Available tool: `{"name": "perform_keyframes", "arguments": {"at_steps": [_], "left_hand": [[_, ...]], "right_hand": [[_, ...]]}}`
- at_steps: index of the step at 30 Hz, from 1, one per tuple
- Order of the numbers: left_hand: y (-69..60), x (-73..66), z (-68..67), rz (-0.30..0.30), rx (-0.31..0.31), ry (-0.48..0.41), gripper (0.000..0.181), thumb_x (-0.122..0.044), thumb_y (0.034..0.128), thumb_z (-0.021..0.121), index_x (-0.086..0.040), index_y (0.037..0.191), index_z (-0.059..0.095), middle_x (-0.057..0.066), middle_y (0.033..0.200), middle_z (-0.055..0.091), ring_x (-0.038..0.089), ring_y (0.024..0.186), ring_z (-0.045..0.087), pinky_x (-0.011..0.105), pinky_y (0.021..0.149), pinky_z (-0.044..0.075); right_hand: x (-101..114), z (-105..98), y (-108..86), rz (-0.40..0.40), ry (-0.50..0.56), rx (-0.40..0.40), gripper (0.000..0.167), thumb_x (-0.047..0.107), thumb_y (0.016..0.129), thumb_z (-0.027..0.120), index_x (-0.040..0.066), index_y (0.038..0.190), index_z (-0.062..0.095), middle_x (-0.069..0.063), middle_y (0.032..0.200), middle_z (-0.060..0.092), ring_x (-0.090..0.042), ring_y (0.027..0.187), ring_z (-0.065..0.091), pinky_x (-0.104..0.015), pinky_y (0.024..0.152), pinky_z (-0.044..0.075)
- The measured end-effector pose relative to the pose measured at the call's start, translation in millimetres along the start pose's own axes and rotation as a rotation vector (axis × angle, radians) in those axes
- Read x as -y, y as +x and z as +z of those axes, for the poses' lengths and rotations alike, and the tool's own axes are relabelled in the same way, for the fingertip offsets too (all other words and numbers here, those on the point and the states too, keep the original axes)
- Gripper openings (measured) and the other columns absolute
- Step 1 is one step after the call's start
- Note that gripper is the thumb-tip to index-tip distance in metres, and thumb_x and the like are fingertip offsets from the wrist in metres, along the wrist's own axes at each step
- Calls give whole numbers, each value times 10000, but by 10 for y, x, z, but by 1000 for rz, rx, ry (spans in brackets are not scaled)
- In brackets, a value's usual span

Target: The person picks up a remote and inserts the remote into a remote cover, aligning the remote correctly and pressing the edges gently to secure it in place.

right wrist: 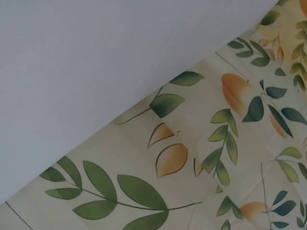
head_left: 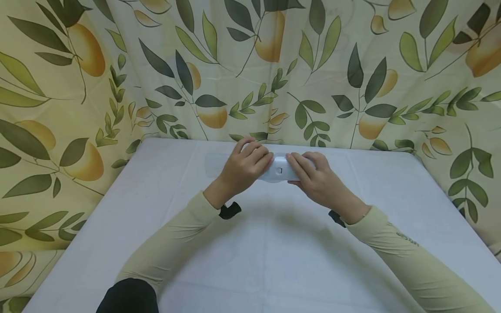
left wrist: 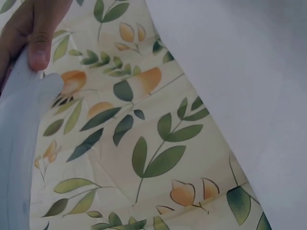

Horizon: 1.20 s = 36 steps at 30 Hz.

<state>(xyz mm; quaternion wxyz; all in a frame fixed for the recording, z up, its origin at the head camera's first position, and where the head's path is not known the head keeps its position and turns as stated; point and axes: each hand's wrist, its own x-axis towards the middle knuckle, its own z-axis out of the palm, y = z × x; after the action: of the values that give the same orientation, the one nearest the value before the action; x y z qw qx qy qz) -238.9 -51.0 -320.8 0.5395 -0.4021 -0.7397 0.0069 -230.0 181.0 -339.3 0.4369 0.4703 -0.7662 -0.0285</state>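
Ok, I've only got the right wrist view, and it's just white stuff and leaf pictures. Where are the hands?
Observer: The left hand and right hand are near the far edge of the white table.
Operator: Ooh, are they holding anything?
Observer: Yes, both hold one pale object between them.
Operator: Has it got anything on it?
Observer: A small dark-edged mark shows between the hands, but I can't tell what it is.

White tabletop (head_left: 250, 265) in front of a cream curtain (head_left: 250, 87) with leaf-and-fruit print
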Motion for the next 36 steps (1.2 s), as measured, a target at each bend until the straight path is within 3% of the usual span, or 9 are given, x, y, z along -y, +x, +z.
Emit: {"name": "perform_keyframes", "arguments": {"at_steps": [2,5,10,14,19,23,26,30,36], "left_hand": [[4,-16,4,-17,-3,11,77,-144,834,698,-105,899,714,7,861,682,181,881,613,358,916,458],[-1,-34,10,-60,-13,34,88,-173,855,678,-109,895,722,6,846,686,183,869,616,358,897,462],[-42,-48,17,-113,-29,74,112,-208,855,680,-116,887,735,4,820,696,181,844,631,369,884,477],[-75,-52,28,-117,-32,81,106,-207,851,684,-116,879,733,0,810,694,177,836,626,373,886,480],[-68,-61,18,-70,-14,41,91,-165,829,706,-101,891,724,6,824,689,174,842,611,373,897,473],[-50,-72,9,-36,8,14,112,-134,793,738,-91,895,720,15,838,688,172,849,612,371,924,463],[-41,-83,18,-31,14,5,114,-135,791,740,-89,893,720,18,842,686,172,852,612,368,932,459],[-27,-103,48,-67,18,11,63,-141,834,694,-92,866,718,19,833,682,175,850,614,362,910,464],[-4,-149,80,-165,17,36,112,-149,869,648,-89,823,730,19,811,692,172,816,618,357,875,475]], "right_hand": [[-4,0,-7,11,-2,4,482,298,1029,276,-70,1273,467,-213,1163,548,-395,953,483,-484,776,452],[-19,-11,-4,47,-16,12,488,288,955,528,-80,1269,469,-233,1111,566,-397,932,528,-476,764,462],[-63,-52,20,160,-104,32,799,336,603,876,-85,1183,524,-239,975,628,-389,861,615,-491,730,500],[-94,-88,34,191,-145,34,770,436,541,888,-50,1052,578,-211,883,664,-369,801,639,-488,692,513],[-100,-73,27,133,-145,-17,707,471,535,876,-34,941,592,-185,774,661,-346,718,631,-478,646,515],[-94,-36,-7,96,-149,-37,564,513,797,667,-27,940,589,-185,768,651,-346,703,624,-463,629,515],[-87,-12,-23,88,-149,-20,550,496,810,664,-22,971,572,-180,811,633,-342,724,622,-458,636,523],[-63,26,-13,82,-146,25,714,427,585,863,-34,1039,559,-178,889,610,-330,763,619,-446,648,525],[12,70,46,61,-178,97,726,399,658,824,-46,1162,551,-171,967,627,-322,819,610,-432,658,505]]}}
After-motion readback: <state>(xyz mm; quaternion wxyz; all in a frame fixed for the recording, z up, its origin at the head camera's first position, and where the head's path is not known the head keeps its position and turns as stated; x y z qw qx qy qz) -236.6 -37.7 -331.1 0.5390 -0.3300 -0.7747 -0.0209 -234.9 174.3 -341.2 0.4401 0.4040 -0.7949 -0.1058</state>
